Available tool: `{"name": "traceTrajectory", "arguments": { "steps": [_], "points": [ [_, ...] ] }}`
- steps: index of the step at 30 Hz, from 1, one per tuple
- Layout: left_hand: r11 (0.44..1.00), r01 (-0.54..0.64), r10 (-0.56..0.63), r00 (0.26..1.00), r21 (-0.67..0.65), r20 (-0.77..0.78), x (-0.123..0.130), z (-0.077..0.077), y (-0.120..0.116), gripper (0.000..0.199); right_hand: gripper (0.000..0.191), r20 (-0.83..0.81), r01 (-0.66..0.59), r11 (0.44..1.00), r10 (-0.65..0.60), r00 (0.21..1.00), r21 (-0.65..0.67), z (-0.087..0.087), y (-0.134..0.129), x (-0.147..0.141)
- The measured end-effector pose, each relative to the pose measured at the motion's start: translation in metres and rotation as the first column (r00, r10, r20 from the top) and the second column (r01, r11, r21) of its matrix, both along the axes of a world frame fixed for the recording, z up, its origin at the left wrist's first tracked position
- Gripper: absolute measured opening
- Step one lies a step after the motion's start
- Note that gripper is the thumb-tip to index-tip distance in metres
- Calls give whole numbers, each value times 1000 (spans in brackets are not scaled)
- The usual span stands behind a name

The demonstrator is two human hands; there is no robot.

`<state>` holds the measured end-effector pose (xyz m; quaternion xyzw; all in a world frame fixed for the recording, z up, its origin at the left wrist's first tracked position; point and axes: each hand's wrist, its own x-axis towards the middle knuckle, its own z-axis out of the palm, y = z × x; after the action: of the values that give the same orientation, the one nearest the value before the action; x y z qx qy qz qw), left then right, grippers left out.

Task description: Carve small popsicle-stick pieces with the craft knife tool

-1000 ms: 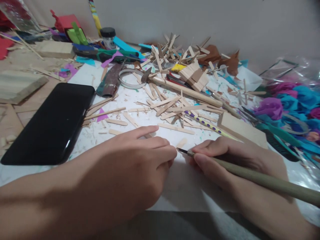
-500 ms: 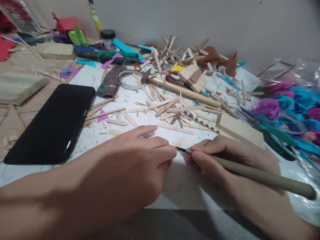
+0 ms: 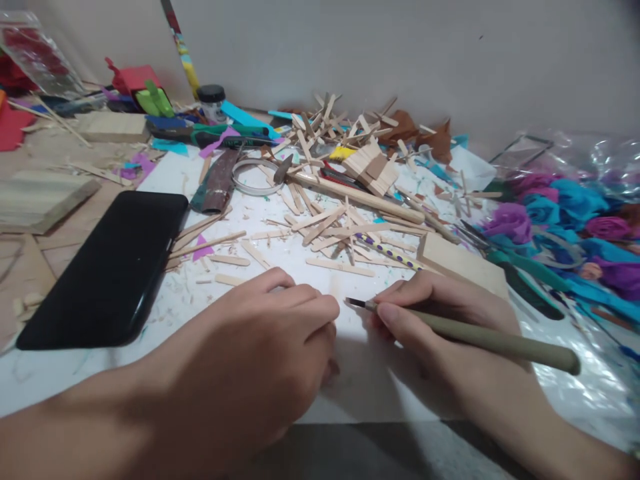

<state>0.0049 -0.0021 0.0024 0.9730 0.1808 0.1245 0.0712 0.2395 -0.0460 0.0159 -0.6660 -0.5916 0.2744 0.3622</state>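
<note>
White table (image 3: 370, 373) against a plain grey wall, littered with flat pale wooden sticks (image 3: 330, 220) at 12 o'clock; glossy black phone (image 3: 107, 270) at 9. Left hand (image 3: 270, 347) curled knuckles-up on the table — anything beneath hidden. Right hand (image 3: 440, 320) clamped on a slim olive-handled knife (image 3: 480, 337), dark tip aimed toward 9 — handle blurred.

- The bare left hand (image 3: 260, 350) lies knuckles up, its fingers curled down and inward, the forearm reaching in from the lower left.
- The bare right hand (image 3: 440, 320) is closed in a pen-like pinch, thumb foremost, the wrist low and the forearm angling in from the lower right.
</note>
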Motion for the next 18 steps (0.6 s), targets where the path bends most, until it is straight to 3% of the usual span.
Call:
{"name": "traceTrajectory", "arguments": {
  "steps": [4,8,14,18],
  "points": [
    [990,-113,125,979,-82,164,1,4,4,30,15,4,-34,999,34,999,-12,2,0,3],
    [974,-205,217,966,-95,141,-5,9,12,26,13,39,-145,989,145,989,-9,2,-3,10],
    [973,-112,129,989,-202,73,-9,9,14,24,11,11,-77,997,77,997,-6,2,-8,0],
    [980,-48,45,999,-195,-19,-10,4,16,22,12,16,-82,994,83,996,-66,5,-8,-10]
  ]
}}
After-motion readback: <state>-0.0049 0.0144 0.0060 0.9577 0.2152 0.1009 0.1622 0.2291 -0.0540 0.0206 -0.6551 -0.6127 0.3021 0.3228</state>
